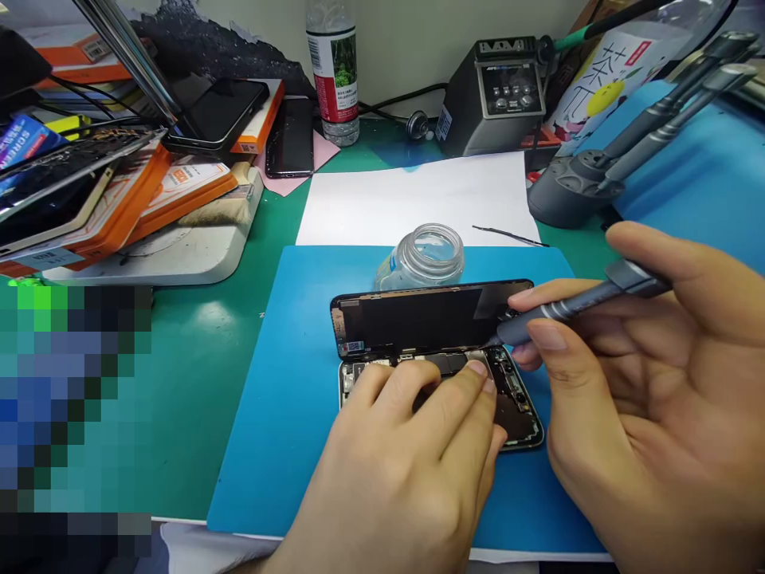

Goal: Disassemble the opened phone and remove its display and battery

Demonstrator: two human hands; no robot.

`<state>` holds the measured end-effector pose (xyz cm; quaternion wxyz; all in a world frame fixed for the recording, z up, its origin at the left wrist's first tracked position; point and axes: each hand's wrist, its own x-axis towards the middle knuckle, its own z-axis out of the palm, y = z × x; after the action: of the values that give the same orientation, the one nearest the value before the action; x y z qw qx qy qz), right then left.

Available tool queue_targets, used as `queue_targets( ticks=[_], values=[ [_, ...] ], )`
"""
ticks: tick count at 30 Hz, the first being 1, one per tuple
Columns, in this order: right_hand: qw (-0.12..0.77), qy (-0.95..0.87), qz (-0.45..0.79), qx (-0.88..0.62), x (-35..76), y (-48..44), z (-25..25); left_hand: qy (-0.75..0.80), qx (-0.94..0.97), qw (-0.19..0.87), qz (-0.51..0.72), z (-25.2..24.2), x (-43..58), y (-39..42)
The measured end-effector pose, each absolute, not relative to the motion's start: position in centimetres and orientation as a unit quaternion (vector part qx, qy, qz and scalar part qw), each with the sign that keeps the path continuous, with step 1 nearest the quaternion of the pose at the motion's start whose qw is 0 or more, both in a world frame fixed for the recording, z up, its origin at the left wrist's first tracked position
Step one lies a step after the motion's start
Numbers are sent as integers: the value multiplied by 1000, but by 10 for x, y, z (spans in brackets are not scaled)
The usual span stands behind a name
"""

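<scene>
An opened smartphone (521, 414) lies on a blue mat, its inner parts exposed. Its screen (418, 319) is hinged up along the far edge and leans back against a glass jar (431, 253). My left hand (406, 446) rests over the phone body and holds it down, with the index and middle fingertips pressed near its upper edge. Much of the inside is hidden under that hand. In my right hand (633, 414) is a grey pen-shaped screwdriver (567, 309), closed between thumb and fingers. Its tip points down-left at the fold between screen and body, close to my left fingertips.
Behind the blue mat (275, 399) lies white paper (412, 191) with a thin black strip. Boxes and phones (221, 112) are piled at left. A water bottle (332, 72), a grey station (493, 96) and a tool holder (567, 187) stand at the back.
</scene>
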<state>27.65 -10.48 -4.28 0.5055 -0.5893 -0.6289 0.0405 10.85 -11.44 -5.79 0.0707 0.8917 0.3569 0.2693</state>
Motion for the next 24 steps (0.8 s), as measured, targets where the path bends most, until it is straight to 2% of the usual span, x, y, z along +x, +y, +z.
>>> queue_targets(
  ticks=[17,24],
  values=[
    [495,-634,58,-591,276,-105,-40,362,889,79,270,-57,109,-115],
    [476,-665,5,-575,280,-112,-44,363,890,82,264,-57,107,-115]
  ],
)
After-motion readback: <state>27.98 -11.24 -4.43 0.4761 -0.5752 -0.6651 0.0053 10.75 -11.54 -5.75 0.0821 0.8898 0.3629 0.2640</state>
